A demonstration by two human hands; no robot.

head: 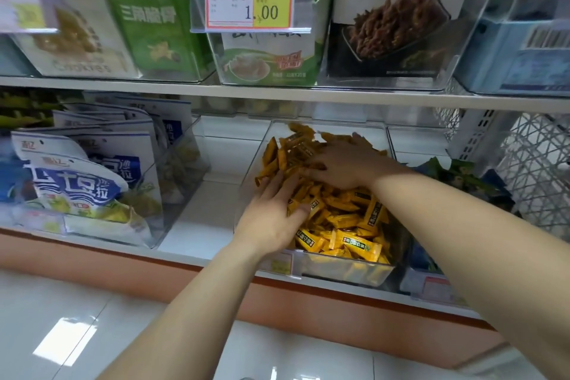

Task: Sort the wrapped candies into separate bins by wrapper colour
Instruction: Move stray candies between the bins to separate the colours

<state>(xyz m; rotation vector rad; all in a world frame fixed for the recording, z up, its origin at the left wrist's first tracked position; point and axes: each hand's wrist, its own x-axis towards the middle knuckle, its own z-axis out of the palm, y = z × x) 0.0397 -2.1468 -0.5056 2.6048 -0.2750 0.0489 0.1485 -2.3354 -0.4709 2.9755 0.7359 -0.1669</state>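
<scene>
A clear plastic bin (345, 268) on the lower shelf is heaped with yellow-orange wrapped candies (348, 222) that carry dark green labels. My left hand (271, 213) lies flat on the near left side of the heap, fingers spread and pressing into the candies. My right hand (342, 163) rests palm down on the far top of the heap, fingers spread toward the left. Neither hand visibly grips a candy. A second bin to the right holds green and dark blue wrapped candies (462, 176), partly hidden by my right forearm.
A clear bin with blue-and-white snack bags (83, 182) stands at the left, with a bare shelf gap (216, 194) between it and the candy bin. The upper shelf (277, 92) carries snack boxes and a price tag (249, 0). A white mesh rack (536, 163) stands at the right.
</scene>
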